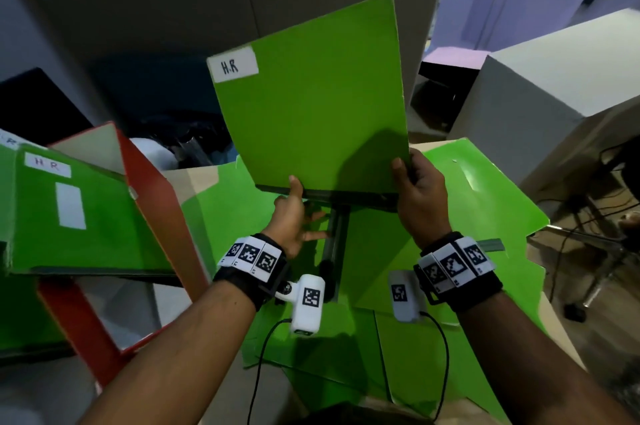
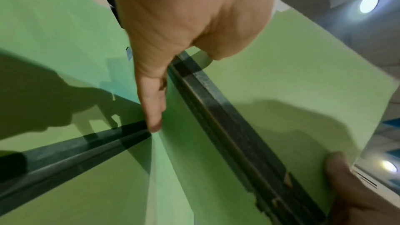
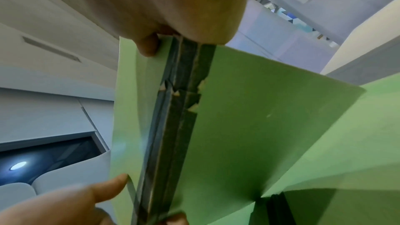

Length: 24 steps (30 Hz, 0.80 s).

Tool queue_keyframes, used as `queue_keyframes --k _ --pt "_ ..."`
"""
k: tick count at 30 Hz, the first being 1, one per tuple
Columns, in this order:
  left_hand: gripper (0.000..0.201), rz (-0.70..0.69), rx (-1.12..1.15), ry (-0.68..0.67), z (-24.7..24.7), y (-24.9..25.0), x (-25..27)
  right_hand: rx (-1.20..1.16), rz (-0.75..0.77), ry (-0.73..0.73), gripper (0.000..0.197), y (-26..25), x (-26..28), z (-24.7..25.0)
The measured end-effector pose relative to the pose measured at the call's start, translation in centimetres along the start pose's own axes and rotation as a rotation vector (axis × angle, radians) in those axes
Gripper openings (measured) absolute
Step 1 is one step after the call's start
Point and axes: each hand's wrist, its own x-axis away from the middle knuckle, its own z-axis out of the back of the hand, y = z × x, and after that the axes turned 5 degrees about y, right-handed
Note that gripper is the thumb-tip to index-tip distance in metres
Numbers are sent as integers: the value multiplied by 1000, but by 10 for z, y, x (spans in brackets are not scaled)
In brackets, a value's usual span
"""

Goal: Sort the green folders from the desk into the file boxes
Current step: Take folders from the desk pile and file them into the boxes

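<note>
Head view is showing a green folder (image 1: pixel 311 113) being held up off the desk (image 1: pixel 204 178), tilted back, its dark spine (image 1: pixel 332 196) at the bottom and a white label (image 1: pixel 235 65) reading "H.R" at its upper left corner. The right hand (image 1: pixel 420 197) is gripping the folder's lower right corner, thumb lying on the front cover and fingers curled behind. The left hand (image 1: pixel 294 216) is pinching the spine's left end, thumb pressing on the front; its other fingers are reaching underneath, and the left wrist view is showing one finger (image 2: pixel 153 109) stretching straight along a folder below. In the right wrist view the spine (image 3: pixel 184 109) is looking frayed, with small tears at its edges. More green folders (image 1: pixel 450 216) are lying spread over the desk under the hands. To the left, a red file box (image 1: pixel 156 189) is standing open, holding another green folder (image 1: pixel 86 216) also labelled "H.R". Grey boxes (image 1: pixel 536 88) are sitting to the right.
</note>
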Motion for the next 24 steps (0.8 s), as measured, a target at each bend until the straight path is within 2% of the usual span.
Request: queue_keyframes --k 2,4,8,12,17,21,24 --pt "57 -49 58 -22 4 7 3 -62 -60 -7 16 2 3 -4" --pt "46 -106 112 14 9 12 3 -118 -129 28 20 3 4 -6" --pt "55 -148 307 132 25 24 -4 -143 -231 62 20 10 2 -6" --pt "49 -177 451 265 50 41 -12 -118 -259 67 23 14 -5 -3" --pt "54 -304 409 374 62 55 -7 -15 -287 92 26 31 -7 -4" --pt "53 -417 318 330 63 60 7 123 -363 116 33 46 -2 -6" --pt "43 -523 173 293 65 65 18 258 -404 78 23 56 2 -9"
